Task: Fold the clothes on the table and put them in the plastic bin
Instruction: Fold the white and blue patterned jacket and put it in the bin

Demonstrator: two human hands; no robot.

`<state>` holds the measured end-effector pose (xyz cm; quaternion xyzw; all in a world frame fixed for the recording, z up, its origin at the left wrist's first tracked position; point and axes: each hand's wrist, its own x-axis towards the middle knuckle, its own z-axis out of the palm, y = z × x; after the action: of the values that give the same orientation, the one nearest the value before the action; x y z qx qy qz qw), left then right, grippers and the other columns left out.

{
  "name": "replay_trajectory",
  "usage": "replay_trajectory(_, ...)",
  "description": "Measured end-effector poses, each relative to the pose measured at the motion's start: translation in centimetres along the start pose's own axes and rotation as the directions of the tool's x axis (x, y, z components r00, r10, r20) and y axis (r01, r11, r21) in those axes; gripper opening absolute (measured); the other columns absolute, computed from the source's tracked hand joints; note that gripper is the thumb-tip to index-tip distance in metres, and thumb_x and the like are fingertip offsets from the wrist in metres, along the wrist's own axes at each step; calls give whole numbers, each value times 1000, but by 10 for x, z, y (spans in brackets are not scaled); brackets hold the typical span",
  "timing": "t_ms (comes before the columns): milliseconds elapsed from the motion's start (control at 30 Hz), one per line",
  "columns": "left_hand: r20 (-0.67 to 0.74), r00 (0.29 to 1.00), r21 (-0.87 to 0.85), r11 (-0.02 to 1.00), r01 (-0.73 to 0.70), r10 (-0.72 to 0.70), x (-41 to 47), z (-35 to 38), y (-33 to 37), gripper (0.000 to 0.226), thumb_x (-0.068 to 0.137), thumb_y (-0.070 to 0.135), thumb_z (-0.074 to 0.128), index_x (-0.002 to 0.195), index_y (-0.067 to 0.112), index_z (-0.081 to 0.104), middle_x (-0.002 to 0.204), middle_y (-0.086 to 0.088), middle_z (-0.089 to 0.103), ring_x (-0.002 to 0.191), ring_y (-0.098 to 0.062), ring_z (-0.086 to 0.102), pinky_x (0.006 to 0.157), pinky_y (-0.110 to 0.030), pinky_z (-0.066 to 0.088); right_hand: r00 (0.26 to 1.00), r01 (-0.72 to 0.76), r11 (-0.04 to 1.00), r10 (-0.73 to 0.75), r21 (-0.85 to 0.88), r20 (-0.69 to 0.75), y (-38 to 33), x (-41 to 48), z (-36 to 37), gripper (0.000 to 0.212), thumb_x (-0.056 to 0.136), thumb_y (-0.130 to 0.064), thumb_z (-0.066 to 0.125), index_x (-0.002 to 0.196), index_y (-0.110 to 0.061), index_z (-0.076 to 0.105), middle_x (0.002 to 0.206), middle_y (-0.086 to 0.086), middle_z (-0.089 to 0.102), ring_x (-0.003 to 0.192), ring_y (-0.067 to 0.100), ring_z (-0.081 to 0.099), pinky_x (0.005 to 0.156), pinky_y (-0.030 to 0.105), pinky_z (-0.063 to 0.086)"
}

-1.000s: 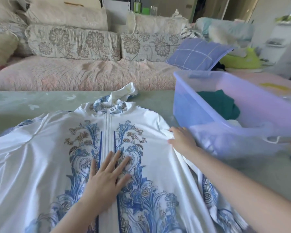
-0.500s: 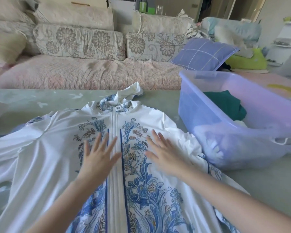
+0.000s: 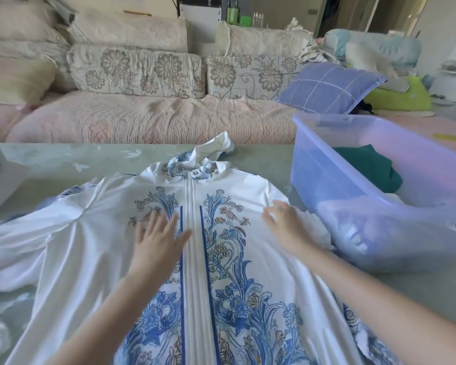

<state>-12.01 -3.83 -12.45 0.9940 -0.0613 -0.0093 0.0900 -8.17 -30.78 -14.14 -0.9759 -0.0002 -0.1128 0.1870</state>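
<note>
Fingers (image 3: 157,219) of left hand (image 3: 156,243): straight, spread apart, pressed flat on white zip-front jacket with blue floral print (image 3: 90,254), just left of its zip. Fingers (image 3: 271,216) of right hand (image 3: 290,230): straight, loosely apart, somewhat blurred, flat on shoulder edge nearest bin. Nothing gripped by either.

Jacket location: front up, spread on pale green table (image 3: 63,159), hood bunched at far end, 1 sleeve stretched out left, other sleeve bunched under right hand, just beside translucent lilac plastic bin (image 3: 316,164). Inside bin: dark green folded cloth (image 3: 366,167) and pale items.

Judged step: smoothing ahead of 1st fold; no fold made yet.

To do well: press outward from zip to side seams, clear creases near left armpit, square both shoulders, then bring 2 sleeves in across front.

Risk: likely slippery fabric sliding on table under uneven pressure.
</note>
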Motion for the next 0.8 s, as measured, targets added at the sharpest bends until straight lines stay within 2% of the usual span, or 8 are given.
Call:
replay_trajectory(100,8,997,-117,990,-79,80,12,19,44,66,90,60,2,148,30,-10,154,1,-15,142,-20,-19,115,-43,-13,977,-211,960,214,186,4,7,58,-13,24,95,-15,45,89,-3,65,105,21,64,104,35,56,86,35,43)
replay_trajectory(200,-36,992,-84,989,-120,117,21,51,61,77,77,70,-15,145,37,-14,154,4,-19,141,-17,-23,114,-46,-16,925,-377,914,364,149,110,15,107,-16,38,99,-27,38,103,4,59,118,22,61,111,34,55,84,33,41)
replay_trajectory(267,-70,992,-50,992,-112,108,23,64,62,78,70,72,-19,142,41,-17,152,8,-23,141,-16,-25,113,-48,-18,879,-469,869,441,159,181,20,132,-11,50,100,-35,37,123,6,53,132,21,53,121,34,51,95,33,40)
replay_trajectory(433,-97,990,-77,991,-108,101,21,64,61,76,70,73,-16,141,45,-18,152,10,-25,139,-14,-29,112,-47,-21,814,-529,831,440,172,378,22,164,4,57,98,-47,37,135,-5,48,142,12,46,129,29,45,109,38,35)
replay_trajectory(467,-102,990,-79,991,-108,99,21,64,61,76,71,72,-15,141,45,-18,152,10,-25,139,-14,-29,112,-48,-21,804,-510,847,408,149,432,24,167,6,51,97,-45,39,129,-7,54,140,10,48,129,27,45,109,38,35)
replay_trajectory(567,-112,988,-83,990,-114,104,20,64,62,73,76,72,-9,143,44,-16,153,10,-24,139,-14,-30,113,-48,-19,751,-549,815,383,187,538,32,173,11,18,90,-24,55,80,-11,62,112,14,62,112,30,58,100,42,45)
replay_trajectory(700,-115,987,-90,989,-119,108,20,64,61,69,82,71,-2,145,44,-13,153,10,-23,138,-13,-31,113,-48,-19,871,-488,831,443,267,214,39,177,10,24,83,-22,69,68,-9,56,85,15,62,78,25,60,68,29,44)
replay_trajectory(800,-126,987,-84,990,-115,104,20,64,61,70,81,71,-3,145,44,-12,153,11,-22,139,-13,-29,111,-47,-19,900,-414,907,420,72,-116,28,176,-3,20,91,-15,55,102,1,61,104,20,66,99,34,63,75,35,47)
